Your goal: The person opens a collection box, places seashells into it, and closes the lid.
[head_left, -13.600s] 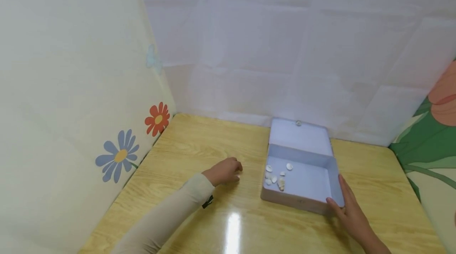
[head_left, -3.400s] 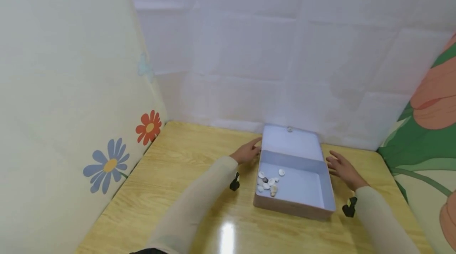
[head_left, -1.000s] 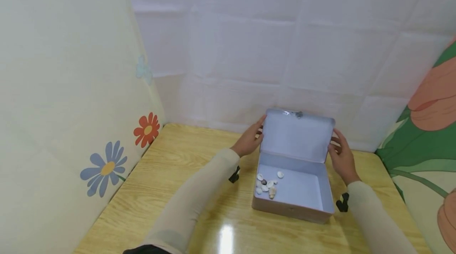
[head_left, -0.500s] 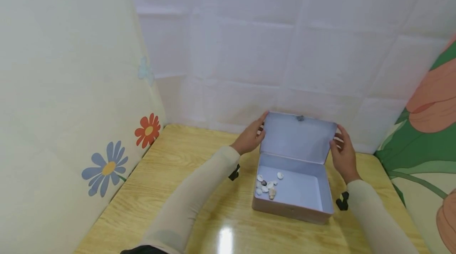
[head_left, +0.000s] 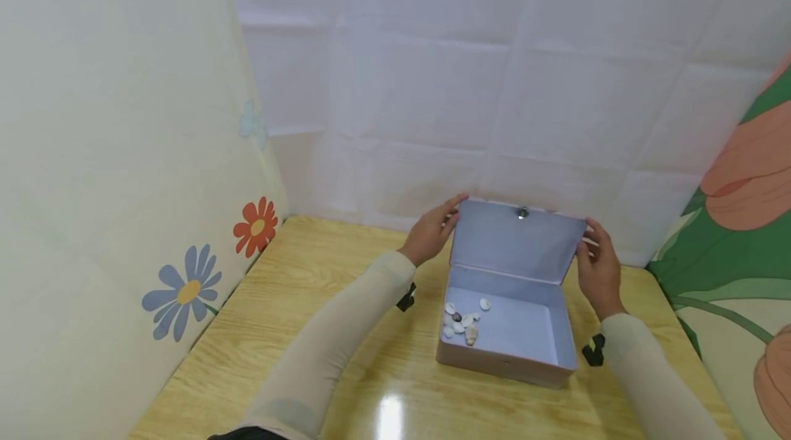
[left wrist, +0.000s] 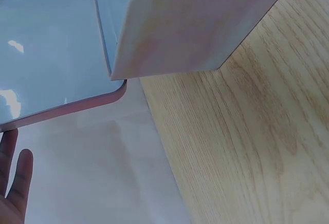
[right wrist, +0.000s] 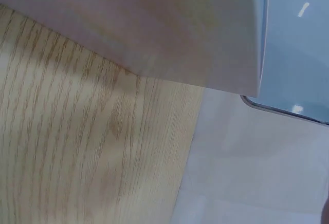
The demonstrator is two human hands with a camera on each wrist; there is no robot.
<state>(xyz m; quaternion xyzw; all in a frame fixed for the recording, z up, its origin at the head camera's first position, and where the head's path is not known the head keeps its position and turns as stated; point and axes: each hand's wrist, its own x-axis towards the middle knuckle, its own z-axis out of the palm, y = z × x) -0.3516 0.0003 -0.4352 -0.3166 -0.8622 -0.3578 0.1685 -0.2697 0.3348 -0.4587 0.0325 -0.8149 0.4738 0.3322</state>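
A pinkish metal box (head_left: 503, 366) stands on the table with its hinged lid (head_left: 516, 241) raised, its pale blue inside facing me. My left hand (head_left: 428, 234) holds the lid's left edge, its longest finger at the upper corner. At the right edge my right hand (head_left: 601, 275) grips near the other upper corner with bent fingers. The left wrist view shows fingertips (left wrist: 7, 144) right at the lid's rim. In the box's left part lie several white shells (head_left: 459, 328), a small dark shell (head_left: 456, 317) and a spiral shell (head_left: 472, 336). One white shell (head_left: 485, 304) lies apart.
The box rests on a wood-grain table (head_left: 346, 357). A white cloth (head_left: 395, 117) hangs close behind it, with a flower-printed cloth (head_left: 123, 152) on the left and another floral panel (head_left: 748, 268) on the right. A metal clasp (head_left: 522, 213) sits on the lid's top edge.
Since the oldest frame, more shells, one dark, have come into the box. Both hands have moved to the lid's sides and raised it from leaning back; lately it tips slightly further forward.
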